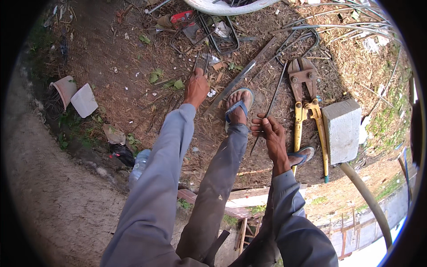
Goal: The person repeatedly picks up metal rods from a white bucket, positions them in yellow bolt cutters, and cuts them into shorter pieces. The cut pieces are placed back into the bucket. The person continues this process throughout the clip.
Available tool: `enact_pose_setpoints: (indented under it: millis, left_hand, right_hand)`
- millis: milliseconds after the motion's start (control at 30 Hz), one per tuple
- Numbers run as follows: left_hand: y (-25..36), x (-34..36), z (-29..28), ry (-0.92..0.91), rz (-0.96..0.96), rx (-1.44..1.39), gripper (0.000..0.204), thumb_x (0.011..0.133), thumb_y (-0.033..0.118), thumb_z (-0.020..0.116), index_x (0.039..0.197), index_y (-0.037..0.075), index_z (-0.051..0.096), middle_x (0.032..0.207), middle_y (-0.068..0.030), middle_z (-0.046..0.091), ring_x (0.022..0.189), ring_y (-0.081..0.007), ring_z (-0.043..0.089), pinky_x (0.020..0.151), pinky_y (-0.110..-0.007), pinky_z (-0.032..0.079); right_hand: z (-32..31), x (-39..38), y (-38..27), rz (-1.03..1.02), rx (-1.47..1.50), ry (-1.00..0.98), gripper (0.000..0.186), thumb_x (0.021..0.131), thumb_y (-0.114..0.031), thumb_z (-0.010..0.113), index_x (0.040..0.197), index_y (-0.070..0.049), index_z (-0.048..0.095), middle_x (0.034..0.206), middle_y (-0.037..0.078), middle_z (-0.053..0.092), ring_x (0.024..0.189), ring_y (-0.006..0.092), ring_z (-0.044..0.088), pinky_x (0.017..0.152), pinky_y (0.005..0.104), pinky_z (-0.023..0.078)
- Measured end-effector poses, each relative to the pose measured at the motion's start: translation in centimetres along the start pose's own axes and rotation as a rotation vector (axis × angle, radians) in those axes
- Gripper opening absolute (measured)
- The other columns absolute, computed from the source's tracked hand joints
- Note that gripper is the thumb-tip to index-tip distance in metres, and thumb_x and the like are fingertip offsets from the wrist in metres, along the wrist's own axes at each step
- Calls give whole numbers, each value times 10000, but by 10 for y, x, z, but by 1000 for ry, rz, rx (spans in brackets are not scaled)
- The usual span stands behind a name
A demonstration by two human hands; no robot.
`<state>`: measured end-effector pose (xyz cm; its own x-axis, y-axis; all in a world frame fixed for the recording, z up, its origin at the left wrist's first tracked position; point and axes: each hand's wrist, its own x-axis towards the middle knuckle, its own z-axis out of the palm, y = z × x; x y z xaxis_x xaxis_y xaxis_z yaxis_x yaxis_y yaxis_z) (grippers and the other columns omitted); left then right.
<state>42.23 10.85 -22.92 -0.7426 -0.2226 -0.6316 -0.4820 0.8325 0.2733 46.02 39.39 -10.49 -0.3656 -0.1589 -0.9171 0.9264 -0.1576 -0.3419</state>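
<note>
My right hand [272, 137] pinches a thin dark metal rod [276, 91] between thumb and fingers. The rod slants from beside the bolt cutter's jaws down past my palm. Low over the ground, my left hand [196, 90] is closed around something; two thin dark prongs [206, 64] stick out beyond its fingers, and the rest is hidden. A large bolt cutter [298, 118] with yellow handles lies right of my right hand, its rusty jaws pointing away. Between my hands, a long flat metal bar [240, 76] lies slanted beside my sandalled foot.
Bent metal rod frames [221, 38] lie ahead, near a red object [181, 18] and a white basin [231, 8]. A pale block [342, 131] stands beside the bolt cutter. Long rods [356, 27] spread at far right. Broken pot pieces [83, 101] and a plastic bottle [140, 163] are left.
</note>
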Motion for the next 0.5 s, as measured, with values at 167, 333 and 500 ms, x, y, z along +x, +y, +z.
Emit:
enact_pose_setpoints:
  millis: [167, 333, 500]
  left_hand:
    - [78, -47, -55, -236, -32, -772, 222, 961, 109, 557, 1112, -32, 477, 948, -185, 664, 881, -259, 709, 701, -353, 577]
    - [131, -80, -45, -302, -200, -1311, 212, 996, 129, 536, 1133, -14, 460, 1018, -149, 663, 884, -234, 707, 726, -302, 598]
    - [165, -104, -36, -248, -222, -1488, 327, 994, 165, 556, 1247, 0, 430, 1145, -188, 640, 1003, -276, 683, 792, -359, 614]
  right_hand:
    - [10, -9, -8, -86, -251, -2, 340, 1021, -277, 511, 1185, -2, 623, 1058, 97, 691, 938, 194, 683, 773, 308, 539]
    - [21, -20, -11, -88, -341, -23, 291, 1005, -233, 526, 1139, -8, 654, 997, 119, 706, 914, 199, 701, 764, 315, 543]
    - [8, -31, -5, -115, -486, -11, 295, 980, -256, 540, 1116, -32, 674, 877, 128, 718, 762, 200, 707, 680, 347, 530]
